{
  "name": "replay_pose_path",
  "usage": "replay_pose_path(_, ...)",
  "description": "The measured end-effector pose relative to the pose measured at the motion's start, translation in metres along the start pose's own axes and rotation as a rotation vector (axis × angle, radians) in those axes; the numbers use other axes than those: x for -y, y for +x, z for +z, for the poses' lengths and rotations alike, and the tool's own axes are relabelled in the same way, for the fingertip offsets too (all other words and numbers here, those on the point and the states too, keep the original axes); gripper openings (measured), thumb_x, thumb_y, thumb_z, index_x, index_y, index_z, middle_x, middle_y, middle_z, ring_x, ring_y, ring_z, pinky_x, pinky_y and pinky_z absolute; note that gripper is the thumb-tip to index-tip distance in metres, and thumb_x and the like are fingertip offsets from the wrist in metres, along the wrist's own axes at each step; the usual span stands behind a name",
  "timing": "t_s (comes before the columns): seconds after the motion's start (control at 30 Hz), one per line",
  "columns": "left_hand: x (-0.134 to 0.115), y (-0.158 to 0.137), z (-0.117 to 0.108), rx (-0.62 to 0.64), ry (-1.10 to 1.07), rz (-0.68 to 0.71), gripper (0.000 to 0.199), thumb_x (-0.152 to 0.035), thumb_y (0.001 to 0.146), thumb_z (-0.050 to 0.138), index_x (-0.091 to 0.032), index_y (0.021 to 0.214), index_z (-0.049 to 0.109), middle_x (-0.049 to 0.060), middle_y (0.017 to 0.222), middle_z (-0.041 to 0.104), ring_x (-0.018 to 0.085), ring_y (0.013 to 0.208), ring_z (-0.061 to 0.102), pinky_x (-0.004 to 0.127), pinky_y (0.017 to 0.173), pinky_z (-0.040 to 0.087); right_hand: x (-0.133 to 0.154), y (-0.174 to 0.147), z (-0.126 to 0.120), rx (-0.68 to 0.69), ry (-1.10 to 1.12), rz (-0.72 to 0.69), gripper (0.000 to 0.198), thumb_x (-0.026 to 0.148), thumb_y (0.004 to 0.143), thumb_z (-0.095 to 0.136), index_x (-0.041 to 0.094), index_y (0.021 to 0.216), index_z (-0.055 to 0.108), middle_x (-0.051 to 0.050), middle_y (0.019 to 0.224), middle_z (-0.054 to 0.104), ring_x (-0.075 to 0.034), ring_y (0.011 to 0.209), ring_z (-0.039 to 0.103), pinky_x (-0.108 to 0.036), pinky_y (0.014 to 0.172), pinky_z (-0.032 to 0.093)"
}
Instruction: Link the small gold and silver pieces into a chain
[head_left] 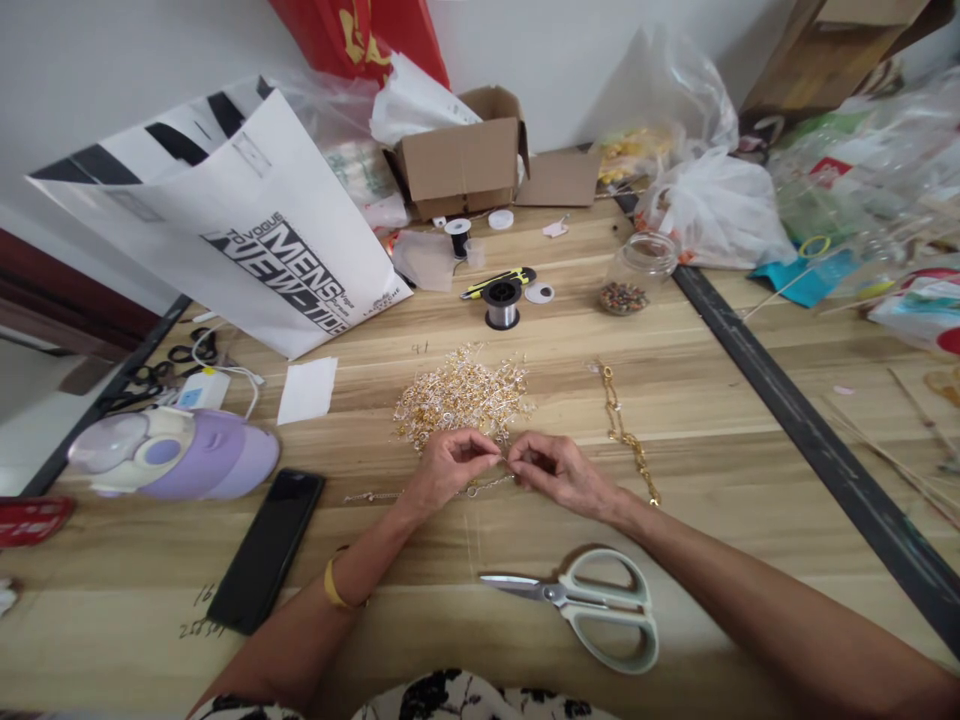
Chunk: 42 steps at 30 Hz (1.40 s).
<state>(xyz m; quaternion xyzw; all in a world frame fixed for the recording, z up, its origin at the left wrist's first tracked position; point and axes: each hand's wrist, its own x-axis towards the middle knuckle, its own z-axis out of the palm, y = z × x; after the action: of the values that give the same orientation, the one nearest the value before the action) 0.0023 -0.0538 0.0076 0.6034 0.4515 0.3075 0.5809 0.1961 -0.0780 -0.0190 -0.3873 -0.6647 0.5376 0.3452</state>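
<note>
My left hand [454, 466] and my right hand [553, 468] meet at the middle of the wooden table, thumbs and forefingers pinched close together. What sits between the fingertips is too small to make out. A thin chain [491, 486] with a ring on it runs just below the fingers, and its far end stretches out left of my left hand. Right behind my hands lies a pile of small gold and silver jewellery findings [461, 392]. A gold chain [628, 437] lies to the right. Nearer to me rest open-bladed scissors [559, 594] with pale green handles.
Left are a black phone [266, 550], a purple bottle [187, 452] and a white paper bag [262, 230]. Behind the pile stand a wire spool [502, 305], a yellow cutter [480, 284], a jar of beads [626, 280] and a cardboard box [461, 160]. Plastic bags [712, 205] crowd the back right.
</note>
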Motion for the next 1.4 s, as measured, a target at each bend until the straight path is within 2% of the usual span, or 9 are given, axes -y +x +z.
replay_pose_path(0.23, -0.0013, 0.0002, -0.0008, 0.054, 0.001, 0.041, 0.011, -0.022, 0.071, 0.07, -0.012, 0.075, 0.069, 0.004, 0.071, 0.066, 0.012, 0.069, 0.058, 0.022, 0.066, 0.044, -0.0011, -0.0003, -0.0002, -0.002, -0.001, -0.009, 0.012, 0.026, 0.088, 0.053, 0.015, 0.086, 0.058, 0.002, 0.064, 0.054, -0.008, 0.055, 0.044, -0.018, 0.05, 0.034)
replay_pose_path(0.4, -0.0011, -0.0002, -0.0018, 0.091, -0.051, -0.017, 0.012, -0.023, 0.07, 0.071, -0.012, 0.076, 0.07, 0.004, 0.073, 0.066, 0.012, 0.069, 0.058, 0.022, 0.067, 0.044, -0.0025, -0.0002, -0.0006, 0.008, -0.011, -0.01, 0.01, 0.024, 0.088, 0.053, 0.015, 0.085, 0.057, 0.002, 0.064, 0.054, -0.008, 0.055, 0.045, -0.019, 0.051, 0.034)
replay_pose_path(0.6, -0.0029, -0.0008, -0.0018, 0.059, -0.077, -0.088, 0.015, -0.024, 0.068, 0.073, -0.011, 0.076, 0.07, 0.004, 0.073, 0.068, 0.013, 0.069, 0.06, 0.022, 0.067, 0.045, -0.0008, 0.0009, -0.002, 0.001, -0.051, -0.053, 0.008, 0.021, 0.087, 0.054, 0.015, 0.084, 0.057, 0.0, 0.071, 0.054, -0.008, 0.058, 0.044, -0.019, 0.052, 0.033)
replay_pose_path(0.83, -0.0015, 0.0005, -0.002, 0.033, -0.062, -0.066, 0.014, -0.023, 0.068, 0.074, -0.011, 0.075, 0.071, 0.004, 0.072, 0.069, 0.013, 0.068, 0.06, 0.022, 0.068, 0.046, 0.0058, 0.0019, -0.0032, 0.005, -0.087, -0.124, 0.009, 0.019, 0.087, 0.053, 0.015, 0.081, 0.057, -0.002, 0.078, 0.054, -0.01, 0.064, 0.045, -0.021, 0.056, 0.035)
replay_pose_path(1.07, 0.0014, 0.0007, -0.0025, 0.046, -0.036, -0.021, 0.018, -0.027, 0.068, 0.074, -0.011, 0.075, 0.071, 0.005, 0.074, 0.069, 0.014, 0.07, 0.061, 0.024, 0.068, 0.047, 0.0055, 0.0017, -0.0031, 0.009, -0.088, -0.106, 0.009, 0.021, 0.087, 0.053, 0.015, 0.082, 0.057, -0.001, 0.077, 0.053, -0.01, 0.062, 0.044, -0.021, 0.055, 0.035)
replay_pose_path(1.4, 0.001, 0.0007, -0.0017, 0.048, -0.041, -0.049, 0.019, -0.028, 0.068, 0.074, -0.011, 0.076, 0.07, 0.005, 0.073, 0.069, 0.014, 0.069, 0.061, 0.024, 0.067, 0.047, 0.0064, 0.0019, -0.0034, 0.01, -0.081, -0.101, 0.01, 0.021, 0.087, 0.051, 0.015, 0.081, 0.056, -0.002, 0.077, 0.053, -0.01, 0.061, 0.043, -0.021, 0.055, 0.035)
